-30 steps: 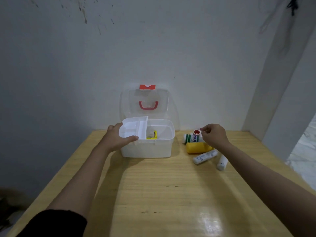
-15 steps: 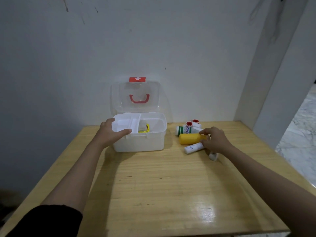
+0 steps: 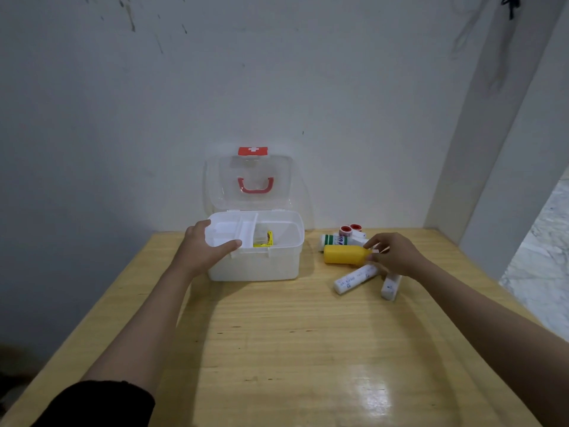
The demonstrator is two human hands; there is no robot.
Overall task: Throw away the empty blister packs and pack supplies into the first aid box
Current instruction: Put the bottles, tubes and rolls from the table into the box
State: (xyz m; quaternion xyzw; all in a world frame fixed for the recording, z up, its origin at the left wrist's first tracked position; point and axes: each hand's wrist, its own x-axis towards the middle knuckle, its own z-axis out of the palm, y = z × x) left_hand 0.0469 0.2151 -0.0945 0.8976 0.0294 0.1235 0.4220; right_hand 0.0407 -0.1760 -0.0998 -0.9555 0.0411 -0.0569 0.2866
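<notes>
Yellow plastic was what your right hand had reached: the bottle lay on its side on the table, just right of the box, cap end toward your palm. Your thumb and fingers were curled around that cap end and touching it, but the bottle rested on the wood, so I cannot tell whether the grip had actually closed. Your left hand was clamped on the tray, thumb over its front rim, fingers behind its left edge, with the tray sitting across the left part of the open box.

The bottle looked rigid and smooth, probably light, and being round it would likely roll if nudged. I would take it around the body rather than the narrow cap, where a pinch could slip. Behind it lay a green-striped bottle and two red-topped rolls; in front, two white tubes, one touching your fingers. Something yellow already sat inside the box. No blister packs were visible.
</notes>
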